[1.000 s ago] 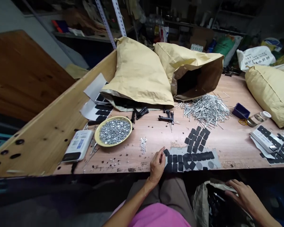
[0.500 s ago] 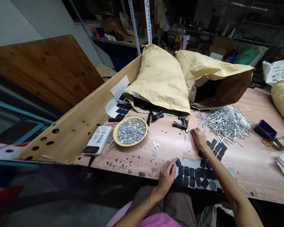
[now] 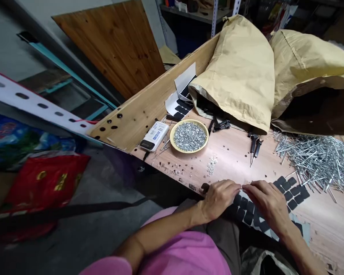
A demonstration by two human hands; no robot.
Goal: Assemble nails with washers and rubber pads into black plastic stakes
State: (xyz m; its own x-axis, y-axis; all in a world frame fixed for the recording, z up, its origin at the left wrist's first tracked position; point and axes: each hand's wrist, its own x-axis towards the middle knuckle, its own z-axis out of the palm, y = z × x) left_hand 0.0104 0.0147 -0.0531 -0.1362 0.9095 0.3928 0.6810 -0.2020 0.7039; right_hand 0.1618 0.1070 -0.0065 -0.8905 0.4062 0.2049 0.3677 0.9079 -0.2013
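My left hand point(image 3: 219, 200) and my right hand point(image 3: 271, 202) meet fingertip to fingertip over the near table edge. Both are pinched closed around something tiny and pale that I cannot make out. Beneath and beside them lie black rounded pads point(image 3: 249, 218) on a grey sheet, partly covered by my right hand. Beyond the fingers, two slim black parts with metal tips point(image 3: 254, 148) lie side by side. A small cluster of metal washers point(image 3: 211, 166) rests left of them. Farther left stands a yellow bowl point(image 3: 172, 140) full of small metal pieces.
A heap of metal pins point(image 3: 323, 162) spreads at the right. Large paper sacks point(image 3: 243, 72) lie along the back. A white boxy device point(image 3: 154, 135) sits by the wooden side board point(image 3: 149, 103). More black parts point(image 3: 220, 125) lie at the sack's mouth.
My right hand has drawn back from the black parts to meet my left hand, and both now pinch together. The black parts now lie more nearly parallel. The view has turned left.
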